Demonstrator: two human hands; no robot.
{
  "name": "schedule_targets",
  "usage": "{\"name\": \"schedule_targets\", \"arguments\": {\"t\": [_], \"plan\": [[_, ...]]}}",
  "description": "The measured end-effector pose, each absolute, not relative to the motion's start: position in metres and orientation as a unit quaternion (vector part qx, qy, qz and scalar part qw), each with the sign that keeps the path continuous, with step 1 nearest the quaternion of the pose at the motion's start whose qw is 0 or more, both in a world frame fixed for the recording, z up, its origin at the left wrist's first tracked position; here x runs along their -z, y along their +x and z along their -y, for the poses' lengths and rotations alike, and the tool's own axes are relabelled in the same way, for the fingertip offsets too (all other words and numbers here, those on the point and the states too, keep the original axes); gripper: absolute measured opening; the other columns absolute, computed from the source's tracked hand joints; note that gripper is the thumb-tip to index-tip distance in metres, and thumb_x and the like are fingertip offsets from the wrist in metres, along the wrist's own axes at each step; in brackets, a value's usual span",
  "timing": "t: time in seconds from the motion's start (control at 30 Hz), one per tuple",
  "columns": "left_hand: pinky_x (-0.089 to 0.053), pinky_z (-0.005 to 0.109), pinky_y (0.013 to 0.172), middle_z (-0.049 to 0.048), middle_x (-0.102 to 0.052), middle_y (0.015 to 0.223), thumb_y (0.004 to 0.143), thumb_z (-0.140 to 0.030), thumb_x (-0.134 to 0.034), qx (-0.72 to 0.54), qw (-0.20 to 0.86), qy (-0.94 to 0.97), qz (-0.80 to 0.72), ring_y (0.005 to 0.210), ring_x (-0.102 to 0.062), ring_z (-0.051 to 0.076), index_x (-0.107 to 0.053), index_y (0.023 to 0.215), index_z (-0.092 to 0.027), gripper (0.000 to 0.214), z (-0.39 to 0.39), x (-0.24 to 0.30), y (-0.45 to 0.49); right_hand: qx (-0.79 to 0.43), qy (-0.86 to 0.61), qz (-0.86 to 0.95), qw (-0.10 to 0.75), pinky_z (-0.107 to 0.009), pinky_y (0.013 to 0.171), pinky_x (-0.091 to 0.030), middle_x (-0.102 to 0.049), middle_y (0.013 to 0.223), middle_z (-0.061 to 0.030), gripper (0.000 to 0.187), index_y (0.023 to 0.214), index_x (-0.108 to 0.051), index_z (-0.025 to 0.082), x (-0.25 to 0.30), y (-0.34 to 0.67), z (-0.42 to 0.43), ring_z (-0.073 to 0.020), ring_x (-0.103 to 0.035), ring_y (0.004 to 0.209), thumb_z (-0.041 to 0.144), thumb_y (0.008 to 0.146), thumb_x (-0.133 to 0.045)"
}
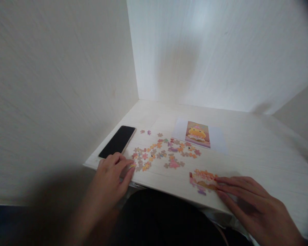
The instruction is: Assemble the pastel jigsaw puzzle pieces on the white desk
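My left hand [115, 174] is at the near left of the table, thumb and forefinger pinched on a small yellowish jigsaw piece [132, 165]. Just past its fingertips lie several loose jigsaw pieces [145, 156] in pink, orange and grey-brown. My right hand [248, 196] rests at the front right with its fingers stretched out. Its fingertips touch the right edge of a joined puzzle section [204, 180], which has an uneven outline. Between the hands sits a smaller cluster of pinkish pieces [174, 163].
A black-screened phone [118, 141] lies at the table's left edge. Behind the pieces, a picture card [197, 134] with a yellow character lies on a white sheet [218, 136]. Pale panels [195, 51] enclose the white table [259, 147] at the back and sides.
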State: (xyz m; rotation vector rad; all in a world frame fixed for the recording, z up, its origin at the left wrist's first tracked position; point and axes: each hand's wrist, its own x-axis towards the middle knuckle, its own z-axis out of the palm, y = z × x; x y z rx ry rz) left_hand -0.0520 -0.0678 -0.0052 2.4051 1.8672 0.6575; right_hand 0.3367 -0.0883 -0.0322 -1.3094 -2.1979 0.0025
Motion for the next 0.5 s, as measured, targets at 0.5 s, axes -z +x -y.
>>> {"name": "schedule_targets", "arguments": {"t": [0.5], "plan": [[-0.041, 0.044, 0.078, 0.009, -0.061, 0.11, 0.095, -0.04, -0.048, -0.156, -0.072, 0.775, -0.608, 0.094, -0.054, 0.028, -0.07, 0.105, -0.024, 0.029, 0.05, -0.004, -0.04, -0.011, -0.497, 0.817, 0.291, -0.043, 0.086, -0.058, -0.071, 0.111, -0.0024, 0.022, 0.103, -0.073, 0.03, 0.031, 0.335, 0.089, -0.0246, -0.064, 0.103, 0.041, 0.087, -0.064]]}}
